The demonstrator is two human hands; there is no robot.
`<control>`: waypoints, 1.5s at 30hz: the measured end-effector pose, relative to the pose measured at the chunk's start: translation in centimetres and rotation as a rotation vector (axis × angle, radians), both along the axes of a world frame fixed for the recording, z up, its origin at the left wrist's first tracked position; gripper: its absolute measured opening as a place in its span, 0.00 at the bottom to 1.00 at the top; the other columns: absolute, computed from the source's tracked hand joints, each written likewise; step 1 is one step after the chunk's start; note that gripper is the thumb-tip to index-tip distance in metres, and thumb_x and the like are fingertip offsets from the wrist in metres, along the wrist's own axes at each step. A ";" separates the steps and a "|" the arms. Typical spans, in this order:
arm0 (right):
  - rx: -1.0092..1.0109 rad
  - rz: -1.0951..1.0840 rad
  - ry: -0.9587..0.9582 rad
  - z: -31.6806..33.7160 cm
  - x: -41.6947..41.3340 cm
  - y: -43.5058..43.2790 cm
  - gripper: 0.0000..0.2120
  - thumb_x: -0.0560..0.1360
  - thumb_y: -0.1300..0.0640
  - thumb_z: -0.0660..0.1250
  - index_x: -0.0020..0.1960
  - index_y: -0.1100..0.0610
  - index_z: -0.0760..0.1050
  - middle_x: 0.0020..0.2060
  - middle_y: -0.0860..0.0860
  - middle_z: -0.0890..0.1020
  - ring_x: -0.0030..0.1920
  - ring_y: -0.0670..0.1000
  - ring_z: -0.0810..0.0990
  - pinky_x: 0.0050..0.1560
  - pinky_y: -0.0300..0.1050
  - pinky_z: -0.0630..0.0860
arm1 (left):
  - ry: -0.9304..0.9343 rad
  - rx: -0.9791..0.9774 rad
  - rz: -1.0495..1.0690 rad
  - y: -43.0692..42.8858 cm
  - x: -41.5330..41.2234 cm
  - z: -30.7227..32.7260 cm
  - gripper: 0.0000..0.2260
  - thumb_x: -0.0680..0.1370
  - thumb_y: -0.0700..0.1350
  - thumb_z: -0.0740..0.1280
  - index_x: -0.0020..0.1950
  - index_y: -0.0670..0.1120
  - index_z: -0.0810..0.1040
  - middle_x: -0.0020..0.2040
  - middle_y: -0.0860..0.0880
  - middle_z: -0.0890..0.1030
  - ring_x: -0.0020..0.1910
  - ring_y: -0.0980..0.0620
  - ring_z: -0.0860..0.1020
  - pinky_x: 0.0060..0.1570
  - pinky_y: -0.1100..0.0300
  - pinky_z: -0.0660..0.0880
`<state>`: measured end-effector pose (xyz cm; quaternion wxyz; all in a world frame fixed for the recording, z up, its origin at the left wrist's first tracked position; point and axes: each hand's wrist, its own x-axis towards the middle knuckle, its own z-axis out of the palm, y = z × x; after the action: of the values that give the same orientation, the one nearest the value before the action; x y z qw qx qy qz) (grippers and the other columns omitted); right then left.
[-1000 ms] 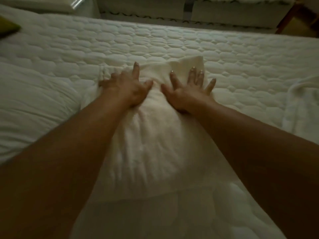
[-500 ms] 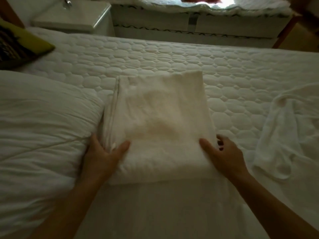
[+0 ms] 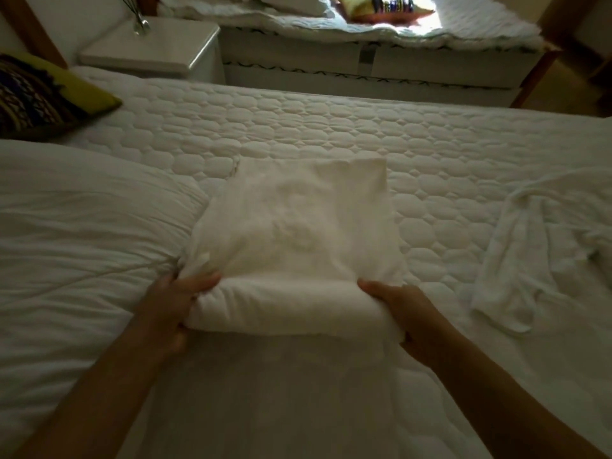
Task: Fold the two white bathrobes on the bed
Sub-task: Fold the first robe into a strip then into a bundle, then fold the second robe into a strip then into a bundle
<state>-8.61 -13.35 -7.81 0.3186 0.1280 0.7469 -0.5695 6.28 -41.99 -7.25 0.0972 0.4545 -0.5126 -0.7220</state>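
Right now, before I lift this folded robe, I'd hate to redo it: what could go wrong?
The left hand and right hand grip only the near edge of the folded bathrobe, so its far half may sag open. Its layers bunch loosely beside the left hand and could slip out. The unfolded bathrobe lies close on the right and might snag.

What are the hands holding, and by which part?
The folded bathrobe. The left hand grips its near-left corner and the right hand its near-right corner, thumbs on top.
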 end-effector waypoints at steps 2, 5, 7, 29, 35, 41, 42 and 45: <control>0.061 0.015 -0.012 -1.1 1.4 0.0 0.33 0.65 0.46 0.81 0.62 0.62 0.75 0.50 0.53 0.83 0.47 0.55 0.83 0.36 0.47 0.82 | -0.054 -0.087 -0.029 0.7 1.2 -1.3 0.16 0.73 0.35 0.74 0.60 0.42 0.79 0.54 0.40 0.84 0.49 0.42 0.84 0.47 0.52 0.83; 0.071 -0.070 0.045 -2.8 2.5 0.1 0.39 0.57 0.40 0.82 0.62 0.60 0.80 0.50 0.53 0.85 0.48 0.56 0.84 0.47 0.52 0.84 | -0.079 -0.279 -0.019 2.4 2.0 -2.4 0.17 0.73 0.38 0.75 0.61 0.44 0.79 0.51 0.45 0.84 0.49 0.45 0.83 0.43 0.60 0.80; 0.102 -0.091 0.116 -2.4 3.0 -0.1 0.37 0.60 0.39 0.81 0.63 0.58 0.80 0.51 0.52 0.85 0.50 0.55 0.83 0.54 0.55 0.82 | -0.092 -0.343 -0.005 2.5 2.1 -2.9 0.19 0.73 0.43 0.77 0.62 0.43 0.80 0.53 0.45 0.84 0.53 0.44 0.83 0.52 0.55 0.78; 0.899 0.518 0.727 -5.7 39.2 15.4 0.32 0.79 0.40 0.57 0.80 0.51 0.62 0.79 0.60 0.61 0.80 0.61 0.58 0.76 0.64 0.56 | -0.446 -1.402 -1.104 21.7 28.4 -5.8 0.35 0.80 0.66 0.51 0.77 0.42 0.67 0.79 0.39 0.63 0.76 0.33 0.64 0.71 0.31 0.59; 0.914 0.658 0.560 -1.5 44.5 20.7 0.31 0.77 0.39 0.58 0.76 0.51 0.68 0.74 0.61 0.70 0.74 0.62 0.69 0.73 0.66 0.63 | -0.514 -1.302 -1.392 29.7 32.7 -1.6 0.36 0.77 0.71 0.46 0.81 0.56 0.60 0.82 0.45 0.58 0.78 0.33 0.59 0.71 0.30 0.57; 0.871 0.656 0.460 5.7 46.7 29.4 0.36 0.82 0.38 0.54 0.83 0.47 0.41 0.81 0.60 0.56 0.80 0.60 0.56 0.78 0.63 0.47 | -0.523 -1.268 -1.564 39.7 34.9 4.7 0.40 0.70 0.74 0.28 0.80 0.63 0.40 0.83 0.52 0.41 0.81 0.41 0.41 0.77 0.38 0.40; 0.873 0.637 0.456 7.6 46.8 32.7 0.36 0.82 0.37 0.52 0.82 0.47 0.38 0.81 0.59 0.53 0.81 0.59 0.53 0.78 0.62 0.45 | -0.512 -1.281 -1.564 42.8 35.1 6.2 0.40 0.70 0.75 0.28 0.81 0.62 0.40 0.83 0.52 0.42 0.81 0.42 0.41 0.77 0.38 0.41; 0.886 0.623 0.445 12.1 47.3 42.6 0.36 0.83 0.38 0.51 0.82 0.46 0.35 0.82 0.57 0.50 0.82 0.57 0.50 0.79 0.60 0.41 | -0.511 -1.246 -1.550 52.1 35.7 10.5 0.39 0.72 0.74 0.33 0.81 0.62 0.39 0.83 0.51 0.41 0.81 0.42 0.41 0.78 0.38 0.42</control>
<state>38.67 29.20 4.34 0.2227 -0.0995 0.9651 -0.0956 41.94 10.07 3.24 -0.2892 0.0076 -0.9544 -0.0738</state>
